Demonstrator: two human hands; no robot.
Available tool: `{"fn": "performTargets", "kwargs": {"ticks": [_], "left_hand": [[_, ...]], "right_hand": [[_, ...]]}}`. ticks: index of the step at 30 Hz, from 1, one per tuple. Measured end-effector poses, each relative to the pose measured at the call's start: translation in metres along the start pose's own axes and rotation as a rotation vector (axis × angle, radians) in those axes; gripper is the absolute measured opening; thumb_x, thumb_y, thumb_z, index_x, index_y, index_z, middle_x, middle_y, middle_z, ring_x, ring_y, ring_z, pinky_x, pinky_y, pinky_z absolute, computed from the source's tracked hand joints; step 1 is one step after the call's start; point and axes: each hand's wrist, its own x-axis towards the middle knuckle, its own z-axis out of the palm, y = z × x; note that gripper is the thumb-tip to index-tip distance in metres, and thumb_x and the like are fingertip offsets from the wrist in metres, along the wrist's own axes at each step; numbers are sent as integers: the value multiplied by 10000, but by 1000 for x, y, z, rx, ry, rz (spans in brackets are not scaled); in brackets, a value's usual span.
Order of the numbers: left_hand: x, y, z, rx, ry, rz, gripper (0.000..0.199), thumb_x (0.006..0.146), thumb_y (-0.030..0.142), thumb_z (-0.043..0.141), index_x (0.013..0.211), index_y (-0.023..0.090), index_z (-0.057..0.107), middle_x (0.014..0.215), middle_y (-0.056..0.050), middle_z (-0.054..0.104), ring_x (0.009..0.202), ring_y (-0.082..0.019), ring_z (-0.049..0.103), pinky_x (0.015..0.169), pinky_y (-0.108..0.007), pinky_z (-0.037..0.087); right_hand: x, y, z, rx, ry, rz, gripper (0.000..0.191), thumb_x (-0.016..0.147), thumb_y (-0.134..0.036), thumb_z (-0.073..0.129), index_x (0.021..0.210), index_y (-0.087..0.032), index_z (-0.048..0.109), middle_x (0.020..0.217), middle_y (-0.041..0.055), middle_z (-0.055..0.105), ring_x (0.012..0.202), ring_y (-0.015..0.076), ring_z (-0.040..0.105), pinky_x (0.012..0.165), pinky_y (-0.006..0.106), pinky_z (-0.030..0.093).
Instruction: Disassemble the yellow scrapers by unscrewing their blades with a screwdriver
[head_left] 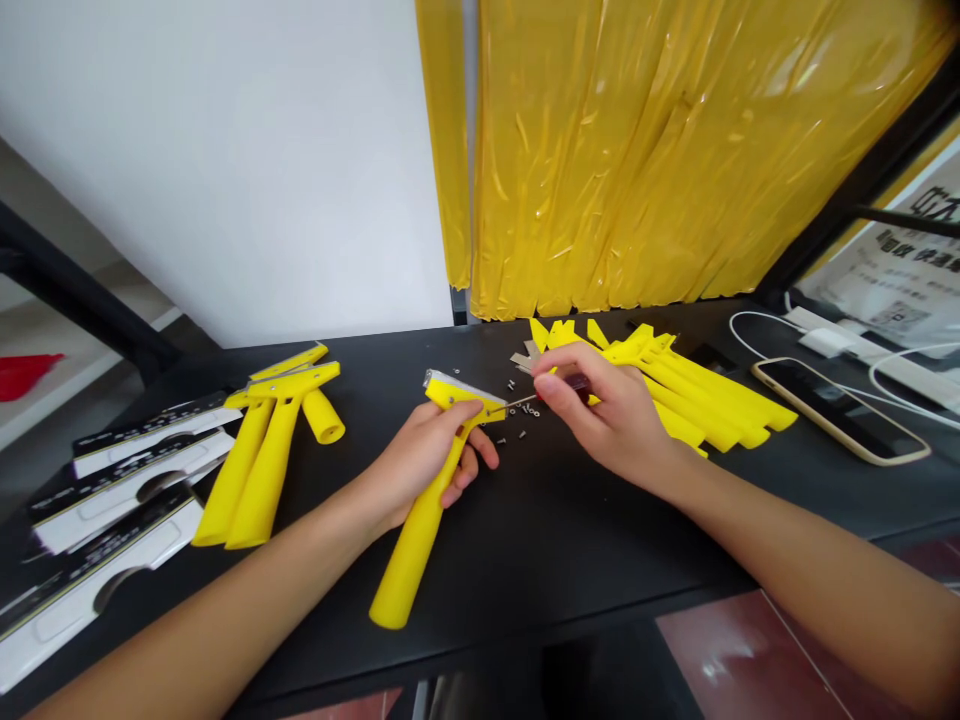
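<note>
We're looking down on a black tabletop and watching both hands at work. The left hand is closing firmly around a bright yellow plastic scraper, its fingers wrapped about the grip and the long handle pointing down toward us. The scraper's flat metal head is sitting up at the top. The right hand is nearly closed, pinching a slim screwdriver with a dark red handle, and its thin steel shaft is reaching across to the yellow head.

Tiny loose steel screws are lying scattered just beside the hands. Small flat metal pieces are resting at the near tip of a heap of yellow plastic handles on the right. We're seeing no metal heads fitted anywhere in that heap.

Over on the left, a pair of yellow scrapers with metal heads is lying finished-looking beside a short yellow tube-shaped piece. Next to them, white-and-black printed cards are stacked in a row. Off to the right, a gold-rimmed phone is lying near a white cable, while a shiny yellow plastic curtain is hanging behind everything.
</note>
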Motion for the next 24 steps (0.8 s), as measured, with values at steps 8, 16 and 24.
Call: {"fn": "performTargets", "kwargs": {"ticks": [8,16,24], "left_hand": [[5,-4,-5,21,7,12,569,941,523,493,578,114,651,372,-32,480,246,-99,384,292,-210,262],[5,-5,-2,18,6,-10,566,946,513,486,573,116,639,369,-28,475,248,-98,383,288,-208,268],[1,1,-1,-16,15,-20,442,935,465,531,661,133,632,390,-10,512,251,-105,383,276,-212,295]], "right_hand": [[0,-2,-3,11,-52,-17,237,954,-175,549,1186,-224,557,772,-38,556,582,88,508,558,226,404],[0,-2,-1,-10,-48,15,245,965,-184,534,1208,-221,544,728,-51,534,571,91,501,535,231,379],[0,-5,-2,12,15,-20,300,902,-107,545,1181,-215,553,776,-38,535,589,93,500,580,247,428]]}}
